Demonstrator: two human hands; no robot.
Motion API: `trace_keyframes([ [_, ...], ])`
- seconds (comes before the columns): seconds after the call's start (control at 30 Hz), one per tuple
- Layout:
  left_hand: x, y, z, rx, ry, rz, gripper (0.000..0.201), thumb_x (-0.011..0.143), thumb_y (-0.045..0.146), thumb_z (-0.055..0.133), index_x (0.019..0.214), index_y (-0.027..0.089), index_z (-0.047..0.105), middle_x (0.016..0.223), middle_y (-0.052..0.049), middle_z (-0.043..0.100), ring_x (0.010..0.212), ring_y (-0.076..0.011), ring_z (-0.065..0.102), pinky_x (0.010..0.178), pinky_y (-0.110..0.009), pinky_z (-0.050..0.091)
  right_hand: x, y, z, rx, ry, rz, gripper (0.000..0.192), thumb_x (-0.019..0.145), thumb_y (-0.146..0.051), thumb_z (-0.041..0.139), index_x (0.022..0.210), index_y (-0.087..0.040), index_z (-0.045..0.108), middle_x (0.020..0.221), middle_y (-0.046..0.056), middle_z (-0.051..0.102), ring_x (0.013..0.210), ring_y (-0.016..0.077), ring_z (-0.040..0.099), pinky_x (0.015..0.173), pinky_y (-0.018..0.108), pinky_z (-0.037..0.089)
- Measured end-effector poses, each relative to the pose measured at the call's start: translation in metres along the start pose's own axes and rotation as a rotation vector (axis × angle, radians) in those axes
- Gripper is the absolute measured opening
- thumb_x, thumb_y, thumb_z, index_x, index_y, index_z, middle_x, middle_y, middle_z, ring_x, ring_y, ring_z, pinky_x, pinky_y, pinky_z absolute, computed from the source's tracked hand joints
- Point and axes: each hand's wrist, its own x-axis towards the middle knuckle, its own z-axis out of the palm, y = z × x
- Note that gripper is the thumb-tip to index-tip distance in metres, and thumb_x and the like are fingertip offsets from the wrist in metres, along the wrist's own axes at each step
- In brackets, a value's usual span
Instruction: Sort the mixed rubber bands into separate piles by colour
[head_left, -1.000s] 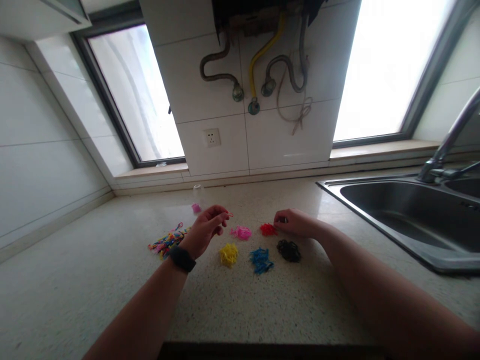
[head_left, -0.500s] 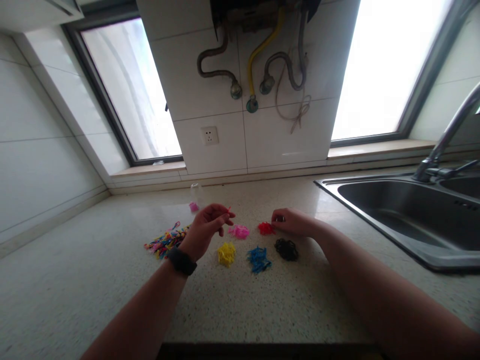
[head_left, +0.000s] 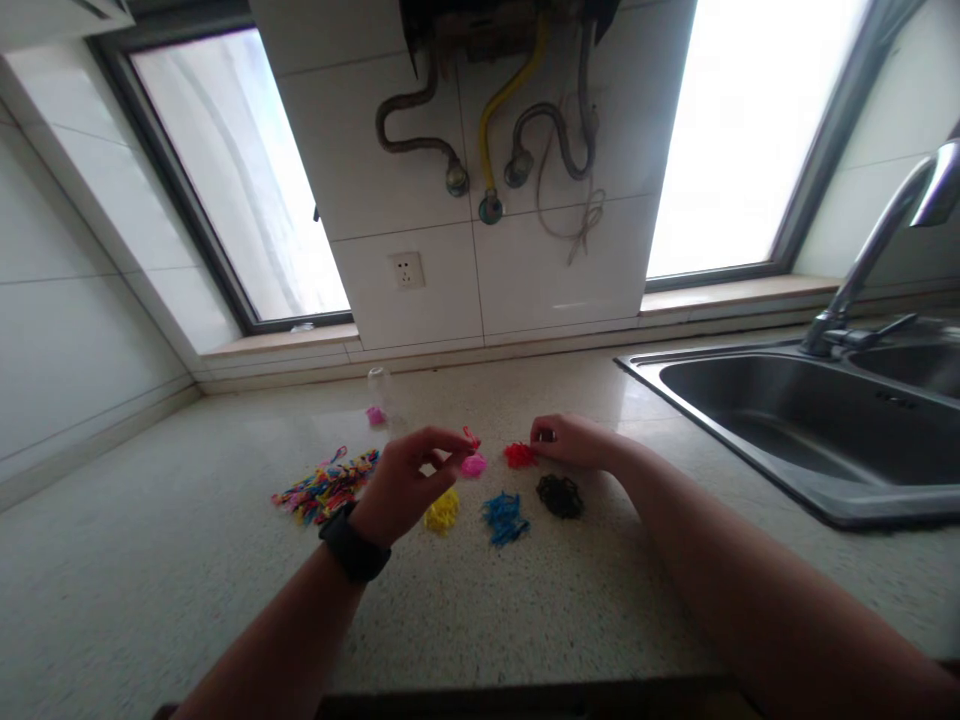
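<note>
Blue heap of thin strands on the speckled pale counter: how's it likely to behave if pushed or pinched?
The blue heap of thin strands would probably spread rather than slide as one, since its edges are ragged. The strands are likely floppy and very light, being so thin. A pinch may drag up several, as they overlap.

No legible text, label, brand, number or sign is found on any item or surface in view.
</note>
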Motion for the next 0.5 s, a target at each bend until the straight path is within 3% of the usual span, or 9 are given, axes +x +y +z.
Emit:
trace_keyframes([
  [0.13,-0.005,0.013,0.003,0.217,0.008,0.2,0.018,0.084,0.013,0.066,0.099,0.022,0.071,0.087,-0.002,0.074,0.069,-0.0106,0.065,0.064,-0.023,0.053,0.001,0.001,0.001,-0.019,0.011,-0.008,0.023,0.085,-0.041,0.059,0.092,-0.023,0.071,0.086,0.004,0.072,0.072,0.0168,0.061,0.061,0.026,0.037],
  [0.27,-0.007,0.023,0.007,0.27,0.006,0.41,0.024,0.083,0.006,0.065,0.101,0.021,0.069,0.091,-0.002,0.075,0.078,-0.011,0.069,0.072,-0.023,0.056,0.0,0.0,0.0,-0.029,0.019,0.0,0.022,0.085,-0.041,0.059,0.093,-0.025,0.071,0.086,0.003,0.072,0.072,0.0168,0.061,0.061,0.027,0.037],
  [0.5,-0.006,0.03,0.008,0.306,-0.002,0.514,0.027,0.082,0.004,0.065,0.103,0.02,0.068,0.094,-0.004,0.075,0.085,-0.0125,0.071,0.077,-0.024,0.058,-0.001,-0.004,-0.003,-0.034,0.008,0.014,0.024,0.086,-0.041,0.059,0.094,-0.023,0.071,0.087,0.004,0.073,0.071,0.0162,0.061,0.06,0.026,0.035],
])
